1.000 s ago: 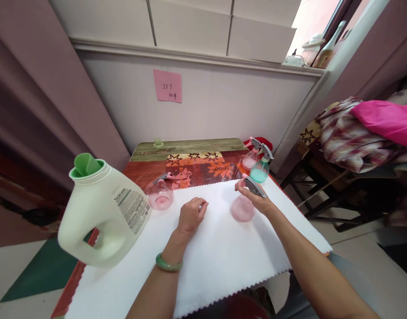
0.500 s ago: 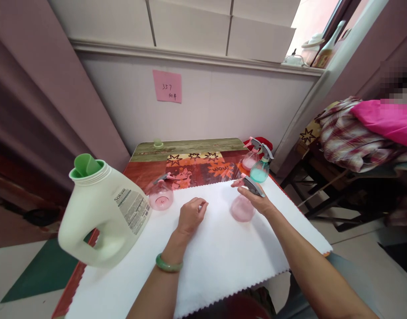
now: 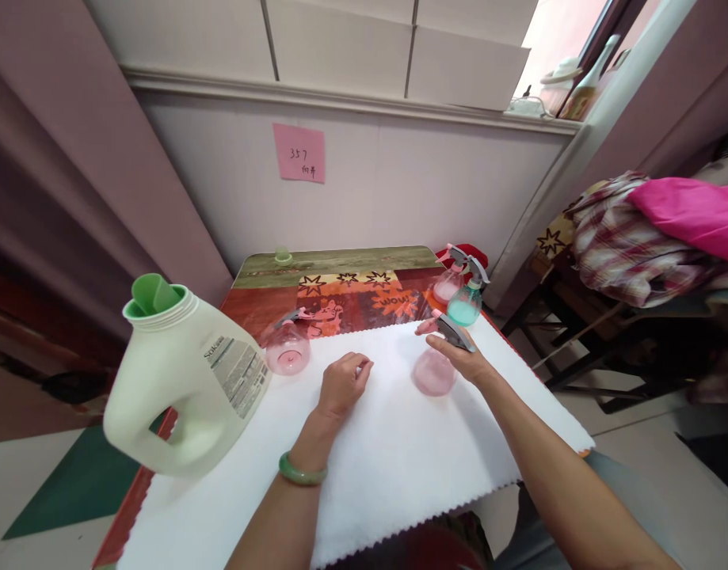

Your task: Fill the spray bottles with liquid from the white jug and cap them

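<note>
My right hand (image 3: 463, 360) is closed round the grey trigger head of a pink spray bottle (image 3: 433, 372) that stands on a white cloth (image 3: 375, 451). Resting on the cloth near its middle, my left hand (image 3: 341, 382) has its fingers curled loosely, with nothing visible in them. A green bangle (image 3: 302, 472) circles that wrist. Left of my left hand stands a second pink spray bottle (image 3: 287, 345). A large white detergent jug (image 3: 182, 378) with an open green spout sits at the near left.
A teal spray bottle (image 3: 464, 304) and another pink one (image 3: 448, 283) stand at the table's far right corner. A small green cap (image 3: 283, 255) lies at the far edge. Clothes (image 3: 654, 229) are piled on furniture to the right. A pink note (image 3: 299, 153) hangs on the wall.
</note>
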{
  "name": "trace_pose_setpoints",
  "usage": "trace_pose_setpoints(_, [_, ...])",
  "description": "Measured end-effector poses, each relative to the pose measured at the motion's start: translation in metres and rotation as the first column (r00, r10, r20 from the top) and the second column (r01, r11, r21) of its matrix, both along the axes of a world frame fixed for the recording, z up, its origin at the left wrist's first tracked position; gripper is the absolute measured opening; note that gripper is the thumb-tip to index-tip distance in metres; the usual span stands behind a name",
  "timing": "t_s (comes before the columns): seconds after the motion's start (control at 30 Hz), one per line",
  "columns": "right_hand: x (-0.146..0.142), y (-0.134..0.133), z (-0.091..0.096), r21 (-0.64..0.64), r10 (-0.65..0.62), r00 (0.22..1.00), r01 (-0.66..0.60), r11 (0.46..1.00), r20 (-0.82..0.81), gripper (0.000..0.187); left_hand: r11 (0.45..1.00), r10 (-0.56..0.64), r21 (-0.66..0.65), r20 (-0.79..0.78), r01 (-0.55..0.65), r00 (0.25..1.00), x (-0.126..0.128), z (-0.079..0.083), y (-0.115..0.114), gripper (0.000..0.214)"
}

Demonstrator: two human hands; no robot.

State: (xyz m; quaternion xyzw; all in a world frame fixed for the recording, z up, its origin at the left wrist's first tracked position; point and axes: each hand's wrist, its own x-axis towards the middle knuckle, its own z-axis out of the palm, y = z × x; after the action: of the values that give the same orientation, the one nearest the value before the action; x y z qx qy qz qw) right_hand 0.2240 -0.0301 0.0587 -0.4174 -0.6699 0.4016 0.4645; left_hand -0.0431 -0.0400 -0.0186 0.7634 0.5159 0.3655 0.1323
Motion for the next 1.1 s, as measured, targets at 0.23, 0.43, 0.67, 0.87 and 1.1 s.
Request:
trace_pose_setpoints(0.23, [-0.002, 0.0, 0.002, -0.015, -0.035, 0.999, 0.036, 0.999, 0.019, 0.031, 1.0, 0.0, -0.001, 0.005, 0.0, 1.0, 0.0, 0.0, 0.0, 0.014])
trace_pose_setpoints(0.43, [-0.004, 0.001, 0.007, -0.052, -0.089, 0.996, 0.091, 0.995, 0.03, 0.036, 1.0, -0.002, -0.002, 0.011, 0.002, 1.0, 0.0, -0.001, 0.0, 0.014])
trace_pose_setpoints(0.67, [-0.006, 0.005, 0.005, -0.036, -0.141, 0.989, 0.139, 0.99, -0.048, 0.034, 1.0, -0.004, 0.002, 0.015, 0.004, 1.0, 0.0, -0.001, 0.001, 0.015])
trace_pose_setpoints(0.87, [-0.011, 0.028, 0.022, -0.115, -0.235, 0.968, 0.224, 0.968, -0.089, 0.039, 1.0, -0.007, -0.003, 0.01, 0.007, 1.0, 0.0, -0.002, 0.002, 0.016])
trace_pose_setpoints(1.1, [-0.026, 0.058, 0.047, -0.167, -0.027, 0.972, -0.012, 0.986, -0.232, 0.042, 1.0, 0.013, -0.008, 0.006, -0.013, 1.0, -0.001, -0.001, 0.002, 0.016])
